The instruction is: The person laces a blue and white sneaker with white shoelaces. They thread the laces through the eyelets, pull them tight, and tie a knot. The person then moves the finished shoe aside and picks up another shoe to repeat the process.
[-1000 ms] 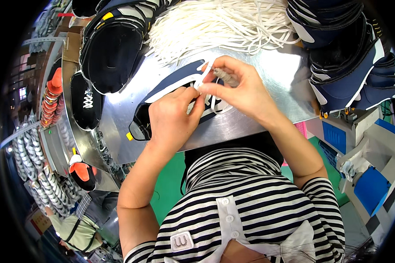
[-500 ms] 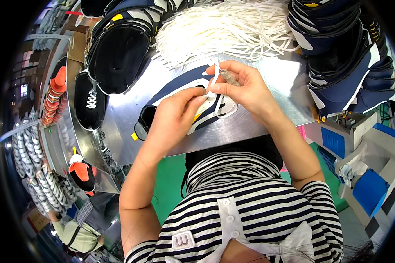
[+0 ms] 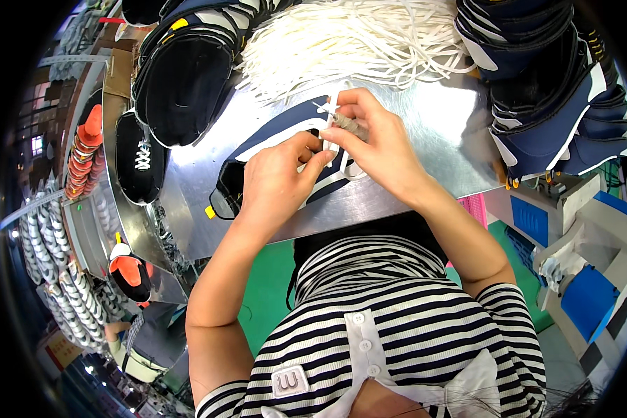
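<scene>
Since the earlier frame both hands had drifted slightly right and down over the shoe; the lace loop that stood up between them now lay lower, close to the eyelets.

Left hand rested on the navy-and-white fabric shoe upper, fingers curled narrow, thumb and forefinger pinched at the lace by the eyelet row. Right hand was closed too, gripping the flat white shoelace near its tip, along with what looked like a short grey rod-like tool; couldn't tell exactly what it was. The upper lay flat on the shiny steel worktable, just in front of the person, toe pointing left.

Judgement on doing the lacing step well:
- Keep the left pinch right at the eyelet so the upper doesn't slide on the slick steel.
- Feed the lace tip straight, no twist; flat lace shows any twist.
- Pull slack evenly before the next hole.

Around it: a loose heap of white laces sat just beyond the hands, a stack of black uppers far left, a stack of navy uppers far right. One laced black shoe lay at the table's left edge, well apart from the work.
</scene>
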Demonstrator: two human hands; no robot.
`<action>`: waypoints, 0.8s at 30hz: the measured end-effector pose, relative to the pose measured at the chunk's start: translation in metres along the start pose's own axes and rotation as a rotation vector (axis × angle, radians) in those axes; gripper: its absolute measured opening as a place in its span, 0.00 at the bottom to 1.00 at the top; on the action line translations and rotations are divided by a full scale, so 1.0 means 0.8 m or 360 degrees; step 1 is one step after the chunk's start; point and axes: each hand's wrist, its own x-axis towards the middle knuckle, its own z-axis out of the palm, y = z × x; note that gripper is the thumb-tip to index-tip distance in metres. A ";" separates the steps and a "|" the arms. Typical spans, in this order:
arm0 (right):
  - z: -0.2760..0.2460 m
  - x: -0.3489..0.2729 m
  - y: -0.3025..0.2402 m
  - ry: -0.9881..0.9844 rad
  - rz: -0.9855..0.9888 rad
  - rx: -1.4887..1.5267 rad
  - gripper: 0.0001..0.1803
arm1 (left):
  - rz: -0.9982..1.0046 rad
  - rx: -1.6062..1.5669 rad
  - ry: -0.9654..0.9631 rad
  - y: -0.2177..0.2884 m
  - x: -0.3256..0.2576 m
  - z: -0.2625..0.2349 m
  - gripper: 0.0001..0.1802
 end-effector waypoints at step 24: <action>0.017 -0.032 -0.014 -0.0456 0.0019 -0.1106 0.12 | 0.0464 0.0108 0.0061 -0.002 -0.020 0.007 0.13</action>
